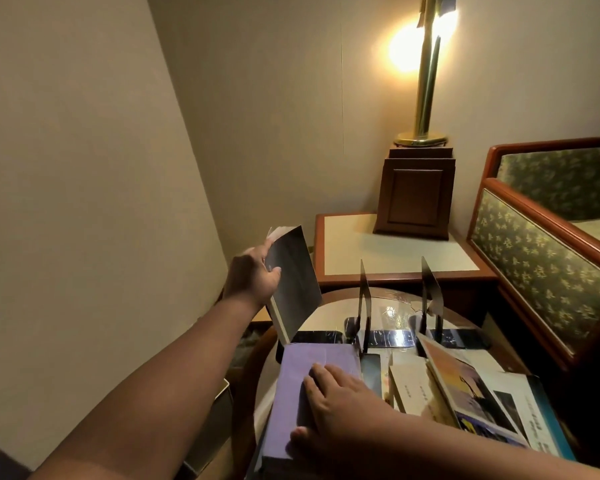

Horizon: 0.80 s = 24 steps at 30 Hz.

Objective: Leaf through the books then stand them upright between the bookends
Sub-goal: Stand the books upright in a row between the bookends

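Observation:
My left hand (253, 275) grips a dark-covered book (297, 282) by its upper left edge and holds it tilted in the air, left of the bookends. A purple book (309, 372) lies flat on the round table (329, 299), and my right hand (336, 407) rests on it with the thumb at its near edge. Two black metal bookends (364, 299) (432, 292) stand upright with an empty gap between them. Several more books (471, 393) lie in a loose pile at the right, the top one tilted.
Behind the round table is a low side table (354, 244) carrying a wooden box (414, 195) with a lit brass lamp (425, 81). An upholstered headboard (541, 258) stands at the right. Walls close in on the left and back.

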Available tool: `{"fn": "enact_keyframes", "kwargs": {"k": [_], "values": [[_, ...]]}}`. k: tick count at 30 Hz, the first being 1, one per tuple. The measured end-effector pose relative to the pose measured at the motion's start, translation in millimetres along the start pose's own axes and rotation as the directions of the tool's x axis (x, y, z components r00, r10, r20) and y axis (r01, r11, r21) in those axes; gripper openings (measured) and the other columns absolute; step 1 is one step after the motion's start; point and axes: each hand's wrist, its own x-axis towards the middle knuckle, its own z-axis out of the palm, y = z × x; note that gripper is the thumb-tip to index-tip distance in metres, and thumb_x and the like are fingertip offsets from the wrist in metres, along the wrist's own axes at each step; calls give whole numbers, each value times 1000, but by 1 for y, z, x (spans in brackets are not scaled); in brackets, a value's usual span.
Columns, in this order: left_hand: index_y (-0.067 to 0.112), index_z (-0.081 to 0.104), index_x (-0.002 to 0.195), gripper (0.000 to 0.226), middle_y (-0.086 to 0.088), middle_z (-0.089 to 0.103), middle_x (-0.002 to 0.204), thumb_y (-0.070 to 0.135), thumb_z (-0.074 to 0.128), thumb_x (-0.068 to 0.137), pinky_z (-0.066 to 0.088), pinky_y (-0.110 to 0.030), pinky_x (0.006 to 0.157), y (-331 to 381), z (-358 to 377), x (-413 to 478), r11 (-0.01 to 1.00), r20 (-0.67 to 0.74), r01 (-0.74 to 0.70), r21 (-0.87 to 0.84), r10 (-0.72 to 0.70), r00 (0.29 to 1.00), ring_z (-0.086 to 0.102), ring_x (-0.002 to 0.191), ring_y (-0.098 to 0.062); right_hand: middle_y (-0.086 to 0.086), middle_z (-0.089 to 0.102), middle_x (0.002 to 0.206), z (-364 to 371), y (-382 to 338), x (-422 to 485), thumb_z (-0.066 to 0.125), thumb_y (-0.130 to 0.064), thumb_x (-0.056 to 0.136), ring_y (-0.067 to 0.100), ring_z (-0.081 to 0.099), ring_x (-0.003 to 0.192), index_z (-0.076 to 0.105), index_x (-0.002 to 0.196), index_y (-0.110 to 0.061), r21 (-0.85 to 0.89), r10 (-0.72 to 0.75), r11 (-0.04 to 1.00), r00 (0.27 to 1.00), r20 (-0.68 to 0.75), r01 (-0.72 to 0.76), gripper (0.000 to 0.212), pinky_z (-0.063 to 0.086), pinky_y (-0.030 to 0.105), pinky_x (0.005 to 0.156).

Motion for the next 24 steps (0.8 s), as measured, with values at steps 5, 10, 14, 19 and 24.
{"fn": "enact_keyframes", "kwargs": {"k": [5, 10, 14, 19, 24], "values": [[10, 48, 141, 64, -14, 64, 108, 16, 72, 82, 54, -36, 82, -3, 12, -12, 998, -27, 19, 64, -17, 999, 62, 94, -30, 9, -7, 165, -1, -3, 1, -3, -84, 44, 31, -9, 150, -2, 157, -17, 2, 25, 1000, 1000, 10, -25, 131, -2, 46, 118], [7, 49, 139, 65, -16, 65, 104, 15, 75, 80, 53, -36, 79, -8, 23, -28, 993, -17, 5, 116, -4, 1000, 62, 93, -31, 9, 34, 152, -13, -2, 4, 49, -60, 94, 30, 33, 138, 36, 149, -16, 78, 46, 996, 998, -49, -42, 72, 31, 47, 114], [10, 51, 137, 63, -13, 60, 103, 19, 74, 79, 52, -36, 80, -21, 37, -37, 991, -8, -2, 136, 3, 1000, 61, 91, -30, 5, 61, 125, -43, 1, 25, 55, -33, 98, 20, 59, 110, 62, 126, -15, 355, 155, 932, 970, -188, -80, 34, 51, 34, 94], [10, 50, 138, 63, -12, 54, 113, 24, 74, 81, 56, -31, 82, -31, 51, -44, 985, 2, -48, 164, 49, 999, 59, 96, -23, 12, 67, 113, -69, 47, 119, 62, -14, 91, 30, 67, 103, 63, 117, -6, 817, 455, 535, 888, -66, -213, 27, 60, 36, 75], [8, 51, 136, 61, -9, 52, 112, 20, 75, 81, 57, -32, 83, -38, 59, -42, 995, -10, -77, 60, 77, 997, 58, 94, -21, 19, 63, 111, -63, 79, 184, 60, -18, 90, 35, 66, 97, 61, 107, -6, 839, 498, 396, 855, 145, -373, 21, 59, 43, 82]]}}
